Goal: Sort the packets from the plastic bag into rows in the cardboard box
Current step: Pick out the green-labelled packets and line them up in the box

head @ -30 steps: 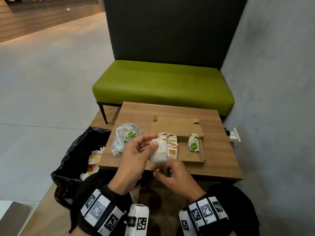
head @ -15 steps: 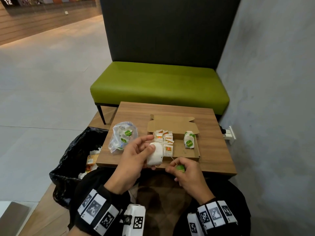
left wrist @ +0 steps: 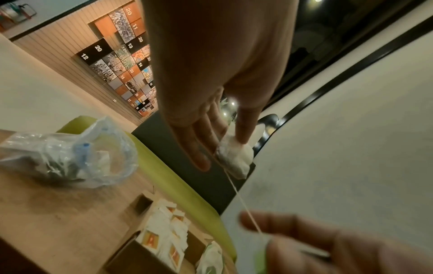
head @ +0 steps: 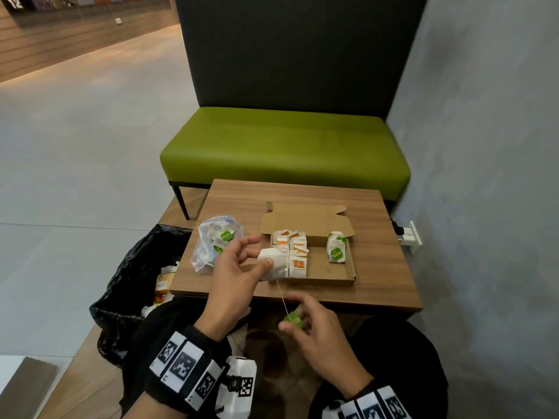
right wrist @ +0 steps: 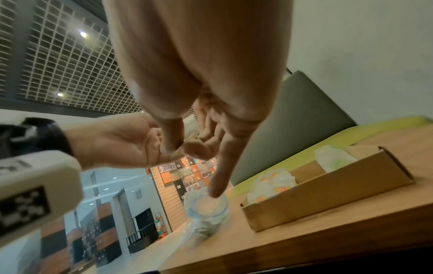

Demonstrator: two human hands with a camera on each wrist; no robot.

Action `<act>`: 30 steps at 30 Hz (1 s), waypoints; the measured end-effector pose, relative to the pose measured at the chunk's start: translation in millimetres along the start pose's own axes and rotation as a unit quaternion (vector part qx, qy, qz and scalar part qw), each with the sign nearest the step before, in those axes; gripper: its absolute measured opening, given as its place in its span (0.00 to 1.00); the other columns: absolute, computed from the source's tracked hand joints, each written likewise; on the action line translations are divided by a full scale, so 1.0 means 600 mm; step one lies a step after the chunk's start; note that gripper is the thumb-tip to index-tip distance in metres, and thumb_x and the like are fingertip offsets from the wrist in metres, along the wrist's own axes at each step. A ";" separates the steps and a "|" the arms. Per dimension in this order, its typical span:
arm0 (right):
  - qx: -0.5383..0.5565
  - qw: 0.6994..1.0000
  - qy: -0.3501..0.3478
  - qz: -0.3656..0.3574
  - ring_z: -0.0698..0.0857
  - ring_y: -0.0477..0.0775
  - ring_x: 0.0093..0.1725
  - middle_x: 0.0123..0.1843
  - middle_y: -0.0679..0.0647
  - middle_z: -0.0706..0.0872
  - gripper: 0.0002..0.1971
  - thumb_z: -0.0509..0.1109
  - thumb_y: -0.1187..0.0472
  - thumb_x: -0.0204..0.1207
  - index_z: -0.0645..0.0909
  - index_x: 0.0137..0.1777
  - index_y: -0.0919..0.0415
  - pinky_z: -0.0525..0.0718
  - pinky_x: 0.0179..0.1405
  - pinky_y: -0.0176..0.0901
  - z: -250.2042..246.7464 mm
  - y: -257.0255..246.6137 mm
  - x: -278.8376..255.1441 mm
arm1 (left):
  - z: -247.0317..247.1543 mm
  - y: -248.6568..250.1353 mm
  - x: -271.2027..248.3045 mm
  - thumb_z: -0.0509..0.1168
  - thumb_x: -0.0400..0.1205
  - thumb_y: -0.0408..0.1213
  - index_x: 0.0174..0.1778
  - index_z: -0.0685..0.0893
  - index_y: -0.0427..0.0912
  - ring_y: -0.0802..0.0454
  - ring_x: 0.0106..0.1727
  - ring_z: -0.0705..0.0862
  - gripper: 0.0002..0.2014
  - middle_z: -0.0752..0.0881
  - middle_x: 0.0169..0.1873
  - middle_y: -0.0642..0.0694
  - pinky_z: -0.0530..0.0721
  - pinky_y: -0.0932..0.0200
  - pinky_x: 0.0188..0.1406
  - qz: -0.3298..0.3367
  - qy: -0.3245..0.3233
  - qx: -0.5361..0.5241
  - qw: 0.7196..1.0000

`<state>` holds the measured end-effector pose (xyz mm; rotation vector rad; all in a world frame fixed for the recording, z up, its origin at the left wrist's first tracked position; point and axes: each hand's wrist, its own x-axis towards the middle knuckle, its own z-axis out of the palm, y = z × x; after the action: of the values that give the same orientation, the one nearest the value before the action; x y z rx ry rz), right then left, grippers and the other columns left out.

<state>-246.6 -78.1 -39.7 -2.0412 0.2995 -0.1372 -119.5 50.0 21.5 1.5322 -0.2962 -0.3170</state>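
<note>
My left hand (head: 242, 267) pinches a white tea bag (head: 273, 264) between thumb and fingers, just left of the cardboard box (head: 332, 278). A thin string (head: 281, 294) runs from the bag down to its green tag (head: 292, 319), which my right hand (head: 305, 322) pinches below the table's near edge. In the left wrist view the tea bag (left wrist: 234, 157) hangs under the fingertips with the string (left wrist: 243, 204) stretched taut. The box holds a row of orange-tagged packets (head: 295, 252) on its left and green-tagged packets (head: 336, 247) on its right. The clear plastic bag (head: 214, 243) with more packets lies left of the box.
The small wooden table (head: 387, 267) stands before a green bench (head: 284, 146), with a grey wall close on the right. A black rubbish bag (head: 133, 276) with waste sits on the floor at the table's left. A white wall socket (head: 411, 237) is by the table's right edge.
My right hand has drawn the green tag down and toward me, pulling the string out straight from the tea bag. My left hand stays beside the box with the bag.
</note>
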 end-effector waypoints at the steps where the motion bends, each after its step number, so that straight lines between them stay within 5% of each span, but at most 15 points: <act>1: 0.035 0.999 0.019 0.017 0.85 0.43 0.43 0.43 0.48 0.87 0.20 0.78 0.48 0.74 0.75 0.63 0.38 0.86 0.48 0.46 -0.002 -0.009 -0.003 | 0.001 -0.005 0.000 0.73 0.79 0.27 0.64 0.80 0.47 0.48 0.52 0.91 0.20 0.91 0.45 0.41 0.89 0.49 0.52 0.006 0.004 0.017 1.000; 4: 0.106 0.994 0.037 0.018 0.83 0.47 0.33 0.38 0.54 0.87 0.15 0.83 0.54 0.69 0.78 0.46 0.45 0.86 0.34 0.44 -0.004 -0.033 -0.011 | 0.001 -0.020 -0.003 0.74 0.78 0.29 0.65 0.80 0.46 0.51 0.50 0.91 0.21 0.91 0.45 0.42 0.90 0.56 0.48 0.023 0.016 0.053 0.998; 6: 0.110 0.993 0.041 0.002 0.86 0.51 0.35 0.39 0.51 0.89 0.11 0.84 0.56 0.68 0.84 0.43 0.47 0.88 0.37 0.49 -0.005 -0.042 -0.012 | 0.002 -0.024 -0.005 0.74 0.78 0.28 0.65 0.80 0.45 0.50 0.46 0.92 0.21 0.91 0.44 0.42 0.89 0.60 0.44 0.029 0.019 0.060 0.998; 10: 0.176 0.984 0.006 -0.002 0.90 0.55 0.47 0.49 0.48 0.91 0.15 0.85 0.64 0.67 0.91 0.50 0.46 0.91 0.50 0.49 -0.023 -0.054 -0.010 | 0.000 -0.031 -0.009 0.75 0.77 0.28 0.63 0.80 0.50 0.48 0.43 0.91 0.21 0.91 0.43 0.44 0.90 0.55 0.44 0.044 0.011 0.082 0.996; 13: 0.124 0.991 0.005 -0.048 0.89 0.50 0.51 0.50 0.44 0.89 0.15 0.79 0.66 0.73 0.90 0.56 0.48 0.89 0.53 0.44 -0.043 -0.064 -0.002 | -0.003 -0.034 -0.015 0.75 0.77 0.30 0.63 0.80 0.51 0.52 0.46 0.90 0.21 0.91 0.43 0.46 0.87 0.61 0.45 0.053 -0.011 0.096 0.994; 18: 0.002 0.994 0.075 -0.085 0.83 0.45 0.53 0.48 0.41 0.80 0.10 0.73 0.43 0.73 0.90 0.52 0.37 0.86 0.49 0.45 -0.067 -0.073 0.023 | -0.002 -0.036 -0.034 0.76 0.77 0.31 0.63 0.79 0.53 0.57 0.50 0.88 0.22 0.91 0.43 0.50 0.80 0.71 0.52 0.081 -0.060 0.135 0.986; 21: 0.023 0.996 0.063 -0.064 0.84 0.45 0.45 0.45 0.40 0.86 0.06 0.77 0.55 0.76 0.91 0.50 0.43 0.86 0.44 0.45 -0.079 -0.084 0.035 | -0.001 -0.038 -0.043 0.76 0.77 0.32 0.64 0.78 0.56 0.60 0.53 0.87 0.24 0.91 0.44 0.53 0.83 0.63 0.56 0.090 -0.078 0.152 0.981; 25: 0.085 0.995 0.052 -0.030 0.85 0.49 0.41 0.41 0.46 0.90 0.10 0.78 0.61 0.76 0.90 0.49 0.42 0.88 0.45 0.45 -0.090 -0.087 0.050 | 0.000 -0.034 -0.049 0.77 0.76 0.31 0.65 0.77 0.57 0.61 0.54 0.88 0.26 0.91 0.43 0.56 0.75 0.73 0.59 0.106 -0.090 0.166 0.976; 30: 0.145 0.988 0.048 0.031 0.90 0.53 0.49 0.45 0.54 0.93 0.08 0.77 0.66 0.76 0.91 0.50 0.51 0.91 0.50 0.47 -0.083 -0.080 0.065 | -0.003 -0.034 -0.052 0.77 0.76 0.31 0.65 0.77 0.59 0.62 0.56 0.88 0.27 0.91 0.45 0.59 0.82 0.43 0.66 0.110 -0.101 0.172 0.974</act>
<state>-213.0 -109.8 25.1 -1.7380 0.3793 -0.2275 -148.1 63.1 1.6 1.7891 -0.7058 -0.2558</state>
